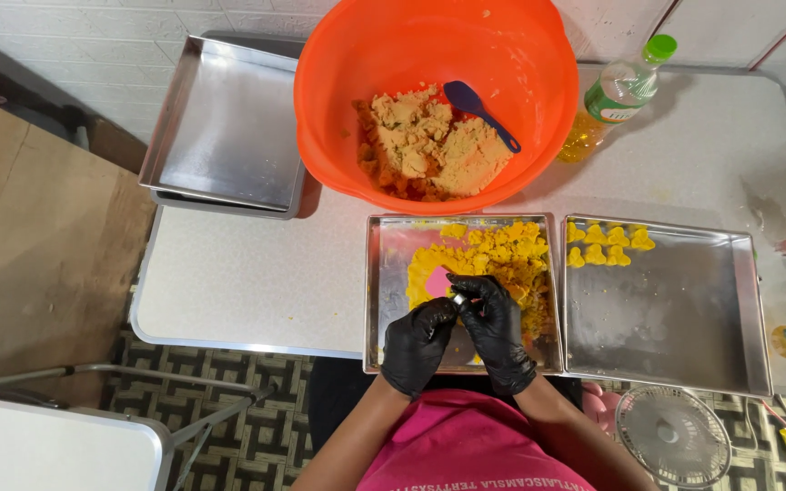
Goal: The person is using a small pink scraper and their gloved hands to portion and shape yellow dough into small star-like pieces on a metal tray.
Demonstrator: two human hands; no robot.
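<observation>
From the head camera, a person in a pink top is standing at a white table (256,273). Both hands are wearing black gloves. The left hand (418,341) and the right hand (495,327) are pressing close together, fingertips pinching a small shiny cutter (458,297) between them. They are hovering over the middle tray (384,309), where yellow dough (493,259) is lying flat. A pink scrap (437,282) is peeking out just beside the cutter, at about ten o'clock from it.

At three o'clock from the hands, another tray (675,318) is holding little yellow cut shapes (604,245) in its far corner. At twelve o'clock, a big orange bowl (347,82) is holding crumbly tan dough (429,141) and a blue spoon (477,107). At one o'clock, an oil bottle (616,95) with a green cap is lying tilted. At eleven o'clock, empty trays (225,123) are sitting stacked.
</observation>
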